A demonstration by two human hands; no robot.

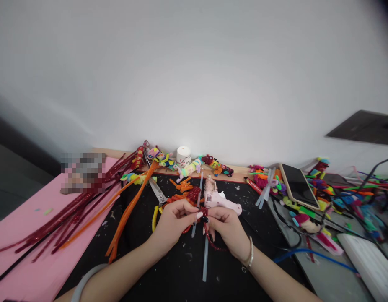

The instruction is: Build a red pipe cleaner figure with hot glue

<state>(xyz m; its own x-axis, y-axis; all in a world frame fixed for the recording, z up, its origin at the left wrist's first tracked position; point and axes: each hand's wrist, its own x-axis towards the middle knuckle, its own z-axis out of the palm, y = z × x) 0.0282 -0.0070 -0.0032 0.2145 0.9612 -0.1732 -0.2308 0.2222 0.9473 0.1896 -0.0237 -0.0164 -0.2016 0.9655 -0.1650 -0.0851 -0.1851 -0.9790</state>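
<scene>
Holds a small red glittery piece [204, 211] over a black surface [169, 272], clamped between the pinched fingertips of left hand [175, 220] and right hand [230, 230]. Has a pale pink glue gun [222, 202] just beyond, scissors [157, 192] to the left and a phone [299, 184] farther right.

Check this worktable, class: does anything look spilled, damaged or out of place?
Short orange pieces lie scattered on the black surface, unlike the longer orange strands. The pale pink glue gun looks brownish at one end, perhaps stained.

held piece [204, 211] before glue gun [221, 201] | scissors [158, 192] left | phone [300, 186] right | cup [183, 157] behind
</scene>
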